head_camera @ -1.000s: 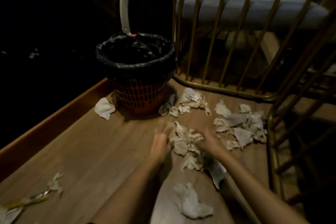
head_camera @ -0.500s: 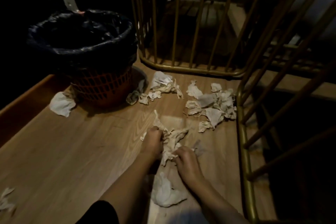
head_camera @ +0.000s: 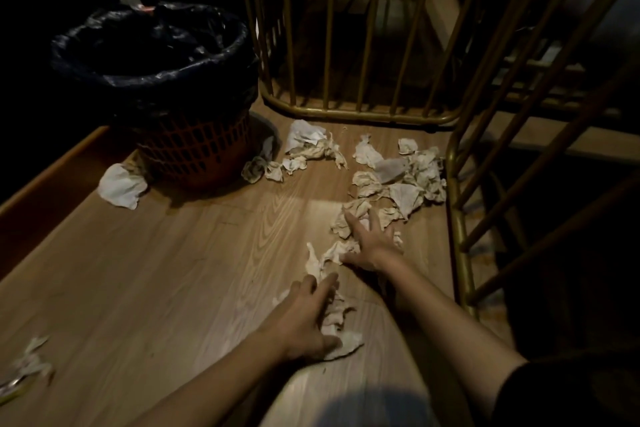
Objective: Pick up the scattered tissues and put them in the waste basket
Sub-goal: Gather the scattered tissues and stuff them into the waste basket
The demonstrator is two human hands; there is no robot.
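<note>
Both hands lie open, palms down, on crumpled tissues on the wooden floor (head_camera: 156,270): left hand (head_camera: 304,319) on a near clump (head_camera: 337,322), right hand (head_camera: 372,243) on another (head_camera: 353,215). More tissues (head_camera: 408,173) lie scattered beside the black-lined orange waste basket (head_camera: 194,152), by the gold railing (head_camera: 346,111).

Wooden floor (head_camera: 156,270) in dim light, with an orange waste basket (head_camera: 194,152) lined with a black bag (head_camera: 152,55) as the landmark. Just left of the basket lies 1 crumpled tissue (head_camera: 122,185); right of it, a scattered cluster of tissues (head_camera: 398,170) reaches a gold railing (head_camera: 360,113). Nearer the camera than the basket, the left hand (head_camera: 308,319) lies flat on crumpled tissues (head_camera: 337,319), and the right hand (head_camera: 372,243), fingers spread, presses on another clump (head_camera: 349,215).
</note>
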